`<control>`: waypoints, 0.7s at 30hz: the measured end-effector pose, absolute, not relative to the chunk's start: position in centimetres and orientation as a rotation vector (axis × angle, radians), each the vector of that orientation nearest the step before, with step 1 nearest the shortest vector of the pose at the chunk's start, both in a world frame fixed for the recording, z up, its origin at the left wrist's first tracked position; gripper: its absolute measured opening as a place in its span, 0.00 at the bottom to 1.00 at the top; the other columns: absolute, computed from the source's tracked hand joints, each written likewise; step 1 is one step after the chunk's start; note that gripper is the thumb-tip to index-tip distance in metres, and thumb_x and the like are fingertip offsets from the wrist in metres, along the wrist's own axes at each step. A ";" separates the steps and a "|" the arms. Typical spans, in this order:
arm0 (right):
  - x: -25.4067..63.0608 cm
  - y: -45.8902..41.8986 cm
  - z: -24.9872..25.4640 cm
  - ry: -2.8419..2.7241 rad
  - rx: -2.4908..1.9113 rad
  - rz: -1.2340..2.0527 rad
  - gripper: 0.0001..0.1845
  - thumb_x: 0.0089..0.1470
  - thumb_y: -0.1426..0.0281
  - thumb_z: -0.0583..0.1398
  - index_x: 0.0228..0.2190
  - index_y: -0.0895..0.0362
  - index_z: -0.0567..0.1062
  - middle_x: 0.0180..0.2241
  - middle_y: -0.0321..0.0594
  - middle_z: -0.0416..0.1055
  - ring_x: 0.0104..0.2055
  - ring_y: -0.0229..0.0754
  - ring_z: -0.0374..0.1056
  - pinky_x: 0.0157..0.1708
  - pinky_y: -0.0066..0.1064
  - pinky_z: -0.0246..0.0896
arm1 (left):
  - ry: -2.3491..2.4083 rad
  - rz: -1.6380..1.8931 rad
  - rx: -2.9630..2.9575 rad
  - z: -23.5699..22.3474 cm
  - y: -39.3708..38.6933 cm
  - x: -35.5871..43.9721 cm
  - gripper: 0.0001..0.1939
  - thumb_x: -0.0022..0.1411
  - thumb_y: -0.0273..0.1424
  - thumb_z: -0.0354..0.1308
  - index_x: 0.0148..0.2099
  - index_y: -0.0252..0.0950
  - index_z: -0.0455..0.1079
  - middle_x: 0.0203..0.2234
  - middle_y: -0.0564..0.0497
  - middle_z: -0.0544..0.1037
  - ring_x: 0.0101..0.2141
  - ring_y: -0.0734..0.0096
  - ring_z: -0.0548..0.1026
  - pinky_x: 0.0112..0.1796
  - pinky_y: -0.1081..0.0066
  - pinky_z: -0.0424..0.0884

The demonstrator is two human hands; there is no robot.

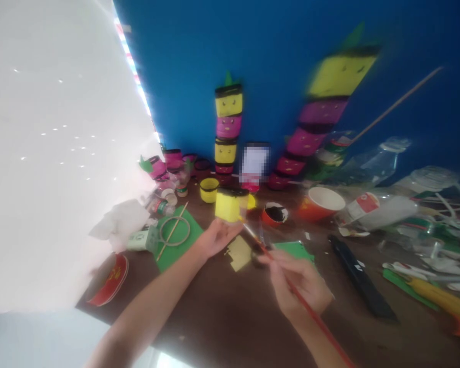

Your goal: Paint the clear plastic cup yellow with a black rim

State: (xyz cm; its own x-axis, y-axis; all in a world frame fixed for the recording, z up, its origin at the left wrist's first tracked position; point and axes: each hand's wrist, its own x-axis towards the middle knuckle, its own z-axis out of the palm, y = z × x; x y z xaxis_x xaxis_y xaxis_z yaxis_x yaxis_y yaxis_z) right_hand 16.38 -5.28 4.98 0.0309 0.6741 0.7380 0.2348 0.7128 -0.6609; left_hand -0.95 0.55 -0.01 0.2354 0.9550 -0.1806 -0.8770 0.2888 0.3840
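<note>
My left hand [218,237] supports a small cup painted yellow [227,207] with a dark rim, its fingers closed under and around the base. In my right hand [301,286] is a red-handled paintbrush [263,249], gripped like a pen. The brush tip meets the lower right side of the cup, where a patch looks paler. Below the cup lies a torn piece of cream paper [239,254]. Just right of it sits a cut-down red cup with black inside [275,213]. A yellow ring-shaped cup with a black band [209,190] stands behind my left hand.
Painted cup stacks [228,128] rise against the blue wall. Green card [180,235] with a ring and stick lies left, near a red tub [109,280]. On the right are an orange cup [322,203], plastic bottles [387,209] and a long black object [362,278].
</note>
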 end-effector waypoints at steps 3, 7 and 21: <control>16.3 -5.3 5.0 -1.548 -0.798 0.408 0.07 0.46 0.76 0.60 0.29 0.54 0.69 0.25 0.37 0.76 0.28 0.41 0.74 0.34 0.35 0.72 | 0.423 1.266 0.254 0.0 0.5 -0.9 0.17 0.55 0.36 0.59 0.44 0.29 0.68 0.47 0.38 0.73 0.57 0.54 0.60 0.58 0.57 0.55; 16.3 -5.4 5.0 -1.544 -0.757 0.445 0.05 0.46 0.76 0.60 0.27 0.54 0.69 0.23 0.37 0.75 0.28 0.41 0.73 0.34 0.36 0.72 | 0.418 1.277 0.283 0.0 0.4 -0.9 0.18 0.55 0.35 0.59 0.45 0.28 0.68 0.47 0.37 0.73 0.58 0.53 0.60 0.58 0.57 0.54; 16.4 -5.2 4.4 -1.451 -0.732 0.460 0.10 0.47 0.80 0.60 0.32 0.56 0.68 0.32 0.42 0.77 0.35 0.44 0.74 0.28 0.33 0.73 | 0.335 1.160 0.428 -1.2 0.5 -1.1 0.32 0.49 0.39 0.63 0.53 0.29 0.63 0.52 0.37 0.68 0.58 0.53 0.58 0.60 0.57 0.50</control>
State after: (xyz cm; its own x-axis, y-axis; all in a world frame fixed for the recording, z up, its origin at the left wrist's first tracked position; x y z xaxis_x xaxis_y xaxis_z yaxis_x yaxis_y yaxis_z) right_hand 16.36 -5.22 4.41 0.0923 0.6868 0.7210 0.1459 0.7070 -0.6921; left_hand -1.07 0.48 -1.18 0.3657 0.9301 -0.0342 -0.8054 0.3347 0.4893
